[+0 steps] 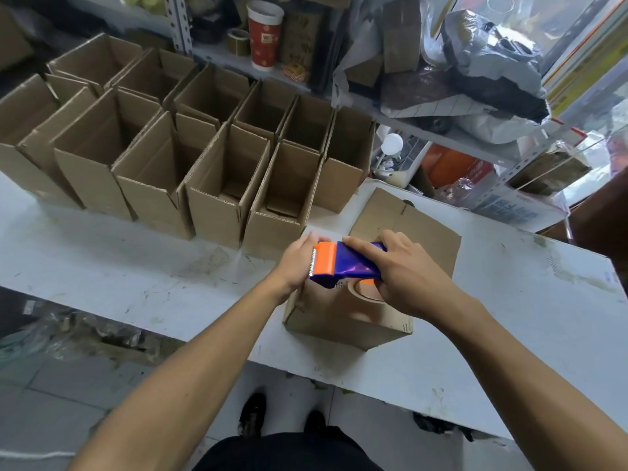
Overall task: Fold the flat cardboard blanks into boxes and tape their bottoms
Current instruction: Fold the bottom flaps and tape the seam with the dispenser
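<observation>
A folded cardboard box (pixel 343 321) lies bottom-up on the white table (pixel 136 287), near its front edge. My right hand (pixel 404 270) grips a blue and orange tape dispenser (pixel 343 263) and holds it on the box's bottom; its brown tape roll (pixel 367 294) shows below my palm. My left hand (pixel 299 263) holds the box's far left edge, just beside the dispenser's toothed blade. A flat cardboard blank (pixel 414 226) lies on the table behind the box.
Several upright open boxes (pixel 217 171) stand in rows along the table's back left. Metal shelves (pixel 441 137) behind hold bags, a red paper cup (pixel 264 32) and clutter. My feet stand on the floor below the table's front edge.
</observation>
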